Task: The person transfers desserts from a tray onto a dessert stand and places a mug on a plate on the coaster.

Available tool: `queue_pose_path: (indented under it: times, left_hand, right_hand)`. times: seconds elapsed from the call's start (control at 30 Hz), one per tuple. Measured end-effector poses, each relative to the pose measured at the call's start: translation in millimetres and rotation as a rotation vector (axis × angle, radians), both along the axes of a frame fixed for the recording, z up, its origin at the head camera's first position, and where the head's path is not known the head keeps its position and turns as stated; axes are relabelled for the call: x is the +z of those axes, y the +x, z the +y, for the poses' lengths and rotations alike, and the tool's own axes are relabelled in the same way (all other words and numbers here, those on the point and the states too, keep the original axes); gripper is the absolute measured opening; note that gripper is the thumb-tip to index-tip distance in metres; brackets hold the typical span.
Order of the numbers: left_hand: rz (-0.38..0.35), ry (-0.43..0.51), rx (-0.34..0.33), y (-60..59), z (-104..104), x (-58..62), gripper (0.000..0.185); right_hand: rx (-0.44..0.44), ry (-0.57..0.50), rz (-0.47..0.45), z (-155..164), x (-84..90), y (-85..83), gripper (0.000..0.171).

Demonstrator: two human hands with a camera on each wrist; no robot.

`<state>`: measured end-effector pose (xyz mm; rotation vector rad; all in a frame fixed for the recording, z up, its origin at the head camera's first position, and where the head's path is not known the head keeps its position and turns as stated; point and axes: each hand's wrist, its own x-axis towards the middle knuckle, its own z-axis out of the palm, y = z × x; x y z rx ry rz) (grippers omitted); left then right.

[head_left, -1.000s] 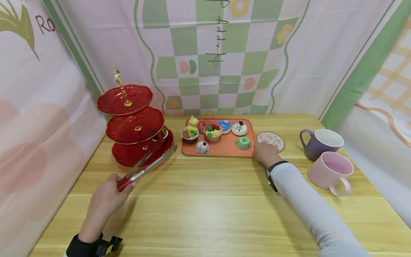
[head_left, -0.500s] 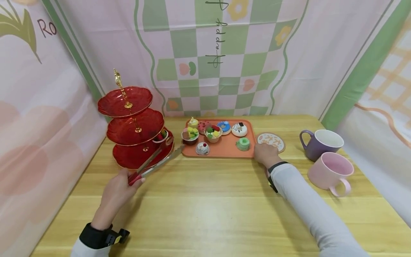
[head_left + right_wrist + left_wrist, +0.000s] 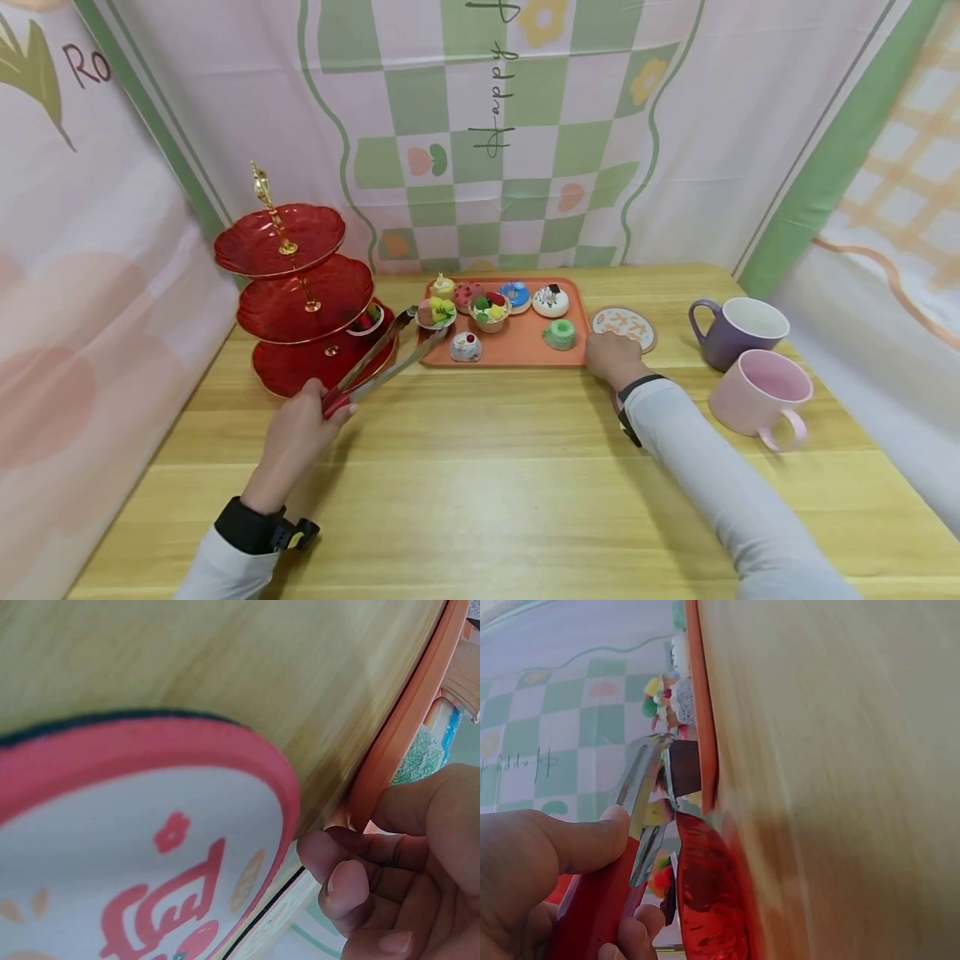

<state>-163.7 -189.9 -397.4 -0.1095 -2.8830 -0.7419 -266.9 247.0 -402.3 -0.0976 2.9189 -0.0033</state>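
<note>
Tongs (image 3: 378,360) gripped in left hand (image 3: 296,433) fingers, tips flanking fruit cup (image 3: 436,313).

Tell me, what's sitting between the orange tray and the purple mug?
A round coaster with red lettering lies on the table between the orange tray and the purple mug. The head view shows it, with the right hand just in front.

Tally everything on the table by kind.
Toy desserts: 9 (8 on the orange tray, 1 on the red tiered stand)
Mugs: 2, purple mug and pink mug
Coaster: 1
Tongs: 1
Tray: 1
Stand: 1
Total: 15
</note>
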Motion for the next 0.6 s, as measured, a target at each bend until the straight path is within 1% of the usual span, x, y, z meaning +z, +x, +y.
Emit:
queue_pose_path:
  times: [0.37,0.6]
  left_hand:
    - [0.022,0.008,0.006,-15.9,5.9,-8.0,0.04]
    - [-0.019,0.026,-0.006,-24.2,10.3,-10.1,0.039]
  right_hand:
    - [-0.02,-0.002,-0.015,-0.8,0.2,-1.7,0.02]
    - [-0.031,-0.005,-0.027,-1.0,-0.2,-1.4,0.02]
